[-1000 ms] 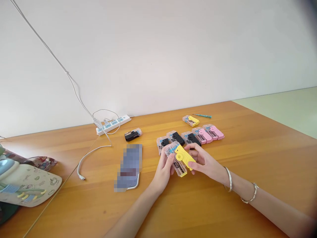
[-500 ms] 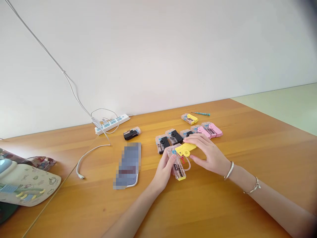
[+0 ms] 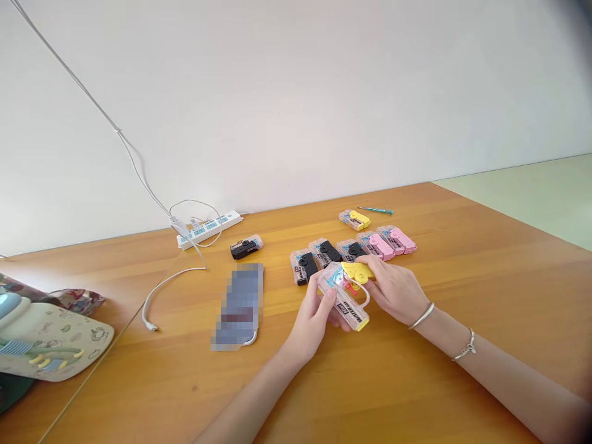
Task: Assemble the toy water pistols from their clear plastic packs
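My left hand [image 3: 311,320] is closed round the clear body of a small folding water gun [image 3: 346,306], its thumb on the near face. Black lettering runs along that body, and its lower end is yellow. The gun's yellow cover part [image 3: 357,271] is pinched in my right hand [image 3: 398,293]. Between cover and body an open gap shows a red piece [image 3: 353,289] and blue parts, with a pale curved tube or guard beside them. Just beyond my hands lie a black-and-clear water gun [image 3: 305,266], more black ones and two pink ones [image 3: 396,240].
Farther back are another yellow water gun [image 3: 355,219] and a teal screwdriver [image 3: 380,211]. A black one [image 3: 246,247] lies left, near a phone [image 3: 238,308]. A power strip [image 3: 210,231], a white cable [image 3: 160,290] and a patterned bag [image 3: 69,336] occupy the left side.
The water gun has shifted right and tilted in my left hand. Its yellow cover has swung away from the body, exposing the inside. My right fingers have closed on the cover.
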Motion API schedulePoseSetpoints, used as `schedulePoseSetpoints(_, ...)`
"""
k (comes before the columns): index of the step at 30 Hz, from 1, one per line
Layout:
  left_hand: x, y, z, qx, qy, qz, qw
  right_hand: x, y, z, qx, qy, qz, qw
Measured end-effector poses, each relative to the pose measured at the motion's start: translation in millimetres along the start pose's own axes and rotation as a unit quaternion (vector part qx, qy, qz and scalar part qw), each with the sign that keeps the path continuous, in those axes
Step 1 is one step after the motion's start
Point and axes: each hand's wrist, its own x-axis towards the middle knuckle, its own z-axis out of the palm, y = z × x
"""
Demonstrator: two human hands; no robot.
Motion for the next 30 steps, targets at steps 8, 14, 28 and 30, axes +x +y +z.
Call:
schedulePoseSetpoints(8,-1,2,-1.7,-0.073,-0.020,-0.006,0.997,2,6,-3,0.081,-0.019,0.021,0.996)
schedulePoseSetpoints(14,4,4,-14.7,0.045,0.069,0.029,0.996,5,15,-9,0.069,0.017,0.086,0.994)
schedulePoseSetpoints(28,0,10,-17.0,0.518,-0.051,0.151,0.840,6,5,-11,0.088,-0.033,-0.035,0.995)
schedulePoseSetpoints(30,1,10,-18.6,0.509,0.000,0.154,0.847,6,4,-10,0.095,-0.029,-0.035,0.994)
